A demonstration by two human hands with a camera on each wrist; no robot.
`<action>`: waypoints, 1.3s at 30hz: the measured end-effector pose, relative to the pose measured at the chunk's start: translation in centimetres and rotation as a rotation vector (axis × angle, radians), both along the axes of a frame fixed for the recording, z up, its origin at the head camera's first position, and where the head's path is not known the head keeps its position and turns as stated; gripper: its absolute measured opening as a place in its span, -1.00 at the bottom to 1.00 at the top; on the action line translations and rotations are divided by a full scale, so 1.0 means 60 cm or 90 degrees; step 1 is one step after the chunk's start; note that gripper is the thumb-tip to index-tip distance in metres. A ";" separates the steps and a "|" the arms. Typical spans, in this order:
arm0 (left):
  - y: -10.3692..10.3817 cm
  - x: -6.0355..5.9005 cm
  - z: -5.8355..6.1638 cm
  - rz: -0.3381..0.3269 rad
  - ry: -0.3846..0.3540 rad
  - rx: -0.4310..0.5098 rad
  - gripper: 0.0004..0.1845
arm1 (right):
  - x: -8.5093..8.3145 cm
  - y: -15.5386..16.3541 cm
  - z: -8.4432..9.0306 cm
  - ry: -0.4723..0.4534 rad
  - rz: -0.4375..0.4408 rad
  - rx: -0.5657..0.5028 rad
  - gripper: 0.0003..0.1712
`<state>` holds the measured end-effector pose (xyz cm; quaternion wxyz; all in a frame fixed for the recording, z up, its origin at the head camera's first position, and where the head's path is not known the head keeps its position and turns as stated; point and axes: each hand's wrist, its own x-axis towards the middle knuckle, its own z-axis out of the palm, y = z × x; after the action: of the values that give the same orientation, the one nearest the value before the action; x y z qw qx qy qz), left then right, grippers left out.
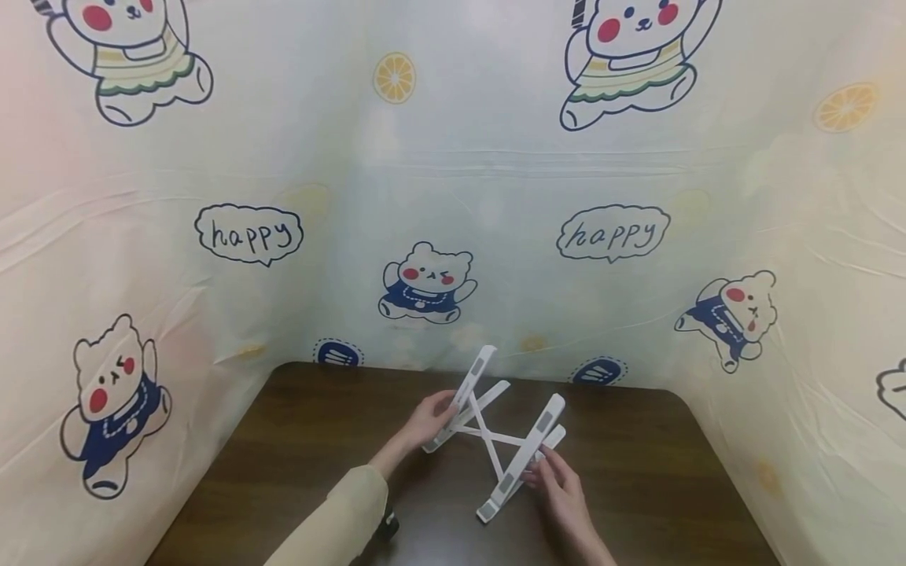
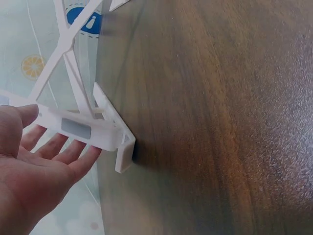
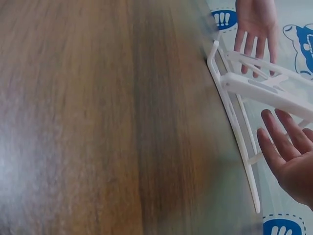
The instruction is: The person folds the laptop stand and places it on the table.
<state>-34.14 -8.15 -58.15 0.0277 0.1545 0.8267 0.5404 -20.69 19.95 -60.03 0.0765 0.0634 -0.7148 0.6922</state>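
The left hand [image 1: 429,418] grips one rail [image 1: 474,375] of the white stand [image 1: 527,450]; the right hand's [image 1: 561,485] loose fingers touch the other, probably steadying both above the surface [image 1: 318,440].

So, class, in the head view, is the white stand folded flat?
No: the white stand is spread open, with crossed struts joining its two sides.

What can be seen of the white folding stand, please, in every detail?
The white folding stand, apparently plastic, is unfolded on the brown table. Crossed bars link two V-shaped sides, whose sloping upper rails bear grey pads. The left grip holds one rail; the right grip is beside the other, contact unclear.
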 end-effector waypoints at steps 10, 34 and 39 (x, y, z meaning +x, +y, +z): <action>-0.006 0.008 0.001 0.002 0.024 0.007 -0.56 | -0.002 -0.010 0.006 -0.022 -0.036 0.004 -0.49; -0.041 0.040 0.008 0.014 -0.003 0.001 -0.59 | -0.009 -0.014 -0.018 0.065 -0.057 0.012 -0.37; -0.046 0.047 0.010 0.006 -0.012 0.009 -0.58 | -0.013 -0.005 -0.017 0.054 -0.078 0.028 -0.37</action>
<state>-31.30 -10.90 -57.52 0.0319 0.1459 0.8233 0.5476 -21.47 19.62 -61.04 0.1475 0.0500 -0.7283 0.6673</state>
